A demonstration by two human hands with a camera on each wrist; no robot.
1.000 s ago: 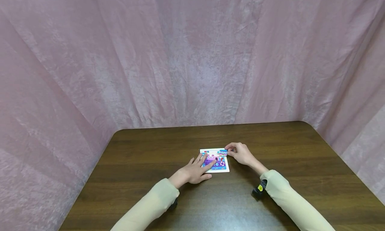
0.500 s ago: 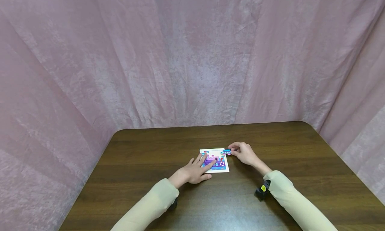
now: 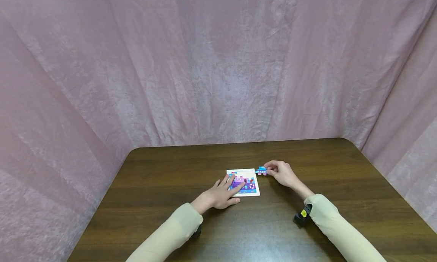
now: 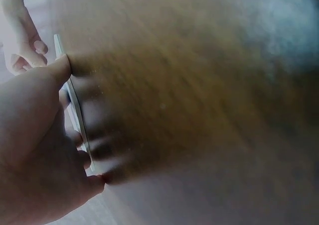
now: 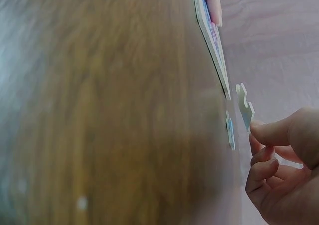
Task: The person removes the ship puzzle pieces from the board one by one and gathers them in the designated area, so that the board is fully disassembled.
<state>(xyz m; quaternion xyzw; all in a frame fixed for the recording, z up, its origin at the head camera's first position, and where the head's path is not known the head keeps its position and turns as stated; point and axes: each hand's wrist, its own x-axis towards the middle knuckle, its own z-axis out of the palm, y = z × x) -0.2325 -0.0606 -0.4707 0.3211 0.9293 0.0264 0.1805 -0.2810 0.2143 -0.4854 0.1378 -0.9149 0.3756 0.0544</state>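
Head view shows two bare hands working on a wood-grained table [image 3: 164, 178] — dark, smooth, with a dull shine near its front and rounded far corners. Behind it hangs a crushed-velvet curtain [image 3: 218, 83], pink, falling in soft folds.

A thin, nearly square board [image 3: 248, 195] lies flat in the middle, white-rimmed around a glossy-coloured picture in purple, pink and blue. The left hand [image 3: 220, 195] is spread over its left side, fingers apart, with the thumb just below the near rim. The right hand [image 3: 281, 173] pinches a small piece [image 3: 261, 171] between thumb and fingertips; it is blue above, pinkish below, and notched along its outline. That piece is just beside the board's far right corner. From the right wrist, its pale underside tilts up off the wood.

The board sits well apart from the table's far edge, and the wood runs wide on either side.

Fingers cover some of the picture, and the grip hides one end of the piece. Low in the right wrist view is a blue-topped sliver [image 5: 230, 132] — whether it is a separate piece, I cannot tell. Both pale sleeves [image 3: 174, 226] are cut off below; the left wrist view is blurred.
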